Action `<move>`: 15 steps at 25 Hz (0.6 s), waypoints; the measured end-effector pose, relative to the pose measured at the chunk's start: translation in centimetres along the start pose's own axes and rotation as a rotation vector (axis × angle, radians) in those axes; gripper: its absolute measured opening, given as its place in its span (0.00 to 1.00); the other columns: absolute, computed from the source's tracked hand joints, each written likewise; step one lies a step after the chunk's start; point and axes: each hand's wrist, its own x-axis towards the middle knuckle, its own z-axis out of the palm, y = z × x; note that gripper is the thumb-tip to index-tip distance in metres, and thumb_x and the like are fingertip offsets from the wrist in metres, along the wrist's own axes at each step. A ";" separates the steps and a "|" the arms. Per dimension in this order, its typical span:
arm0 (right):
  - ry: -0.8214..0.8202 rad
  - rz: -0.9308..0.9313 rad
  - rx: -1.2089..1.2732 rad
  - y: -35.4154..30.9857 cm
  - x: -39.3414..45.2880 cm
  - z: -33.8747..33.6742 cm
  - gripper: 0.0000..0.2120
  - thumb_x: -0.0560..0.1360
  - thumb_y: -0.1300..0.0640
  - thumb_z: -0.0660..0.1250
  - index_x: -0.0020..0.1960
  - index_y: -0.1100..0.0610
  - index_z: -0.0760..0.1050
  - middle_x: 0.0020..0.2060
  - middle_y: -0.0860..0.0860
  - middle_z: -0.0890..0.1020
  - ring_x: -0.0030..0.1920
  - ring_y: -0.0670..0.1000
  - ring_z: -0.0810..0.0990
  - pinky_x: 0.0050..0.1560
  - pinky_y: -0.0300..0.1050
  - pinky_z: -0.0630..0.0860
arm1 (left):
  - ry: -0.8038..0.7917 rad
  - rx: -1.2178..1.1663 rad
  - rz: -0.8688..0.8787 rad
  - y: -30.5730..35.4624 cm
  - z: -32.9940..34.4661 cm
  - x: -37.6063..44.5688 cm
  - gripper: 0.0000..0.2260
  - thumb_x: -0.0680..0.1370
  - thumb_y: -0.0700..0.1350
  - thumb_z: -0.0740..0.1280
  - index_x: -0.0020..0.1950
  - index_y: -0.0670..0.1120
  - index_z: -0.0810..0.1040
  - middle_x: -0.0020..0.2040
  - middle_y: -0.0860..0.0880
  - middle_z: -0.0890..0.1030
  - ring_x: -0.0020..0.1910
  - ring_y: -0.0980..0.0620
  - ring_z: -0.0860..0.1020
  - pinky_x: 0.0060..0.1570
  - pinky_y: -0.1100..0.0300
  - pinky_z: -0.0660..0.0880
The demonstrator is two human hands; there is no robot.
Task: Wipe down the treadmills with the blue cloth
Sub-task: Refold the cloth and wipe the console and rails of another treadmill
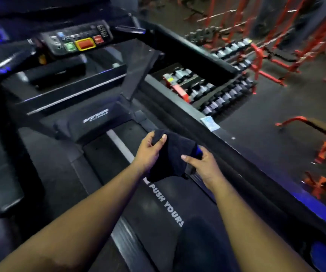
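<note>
Both hands, the left hand (150, 149) and the right hand (202, 165), grip a dark blue cloth (173, 157) above the treadmill (156, 211) belt. Beyond the treadmill's right rail stands a dumbbell rack (217, 91).

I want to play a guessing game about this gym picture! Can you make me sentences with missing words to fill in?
1. The cloth is held by ____ hands, the left hand and the right hand.
2. The white words on the treadmill belt begin with ____.
3. The big red button on the console has a ____ border.
4. The frames beside the dumbbells are painted ____.

Missing words: two; PUSH; yellow; red
</note>
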 end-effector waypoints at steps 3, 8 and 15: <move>-0.234 -0.025 -0.160 -4.0 4.0 1.8 0.28 0.65 0.47 0.81 0.61 0.52 0.79 0.56 0.51 0.85 0.58 0.52 0.83 0.63 0.58 0.77 | 0.261 0.265 -0.024 2.9 -2.4 1.5 0.12 0.79 0.52 0.68 0.53 0.44 0.80 0.50 0.48 0.84 0.49 0.54 0.82 0.54 0.49 0.79; -0.545 -0.140 -0.257 -12.3 4.6 9.6 0.13 0.72 0.61 0.76 0.54 0.54 0.78 0.49 0.47 0.84 0.50 0.41 0.82 0.54 0.39 0.78 | 0.608 0.663 -0.035 9.9 -8.3 -2.8 0.11 0.77 0.57 0.68 0.55 0.54 0.81 0.51 0.54 0.84 0.51 0.55 0.81 0.55 0.50 0.78; -0.705 -0.291 -0.251 -15.8 0.7 24.8 0.12 0.70 0.54 0.73 0.42 0.54 0.69 0.38 0.50 0.75 0.39 0.47 0.72 0.42 0.41 0.70 | 1.163 0.937 -0.183 15.7 -20.2 -12.1 0.19 0.76 0.62 0.64 0.58 0.52 0.81 0.54 0.52 0.83 0.56 0.50 0.79 0.58 0.47 0.74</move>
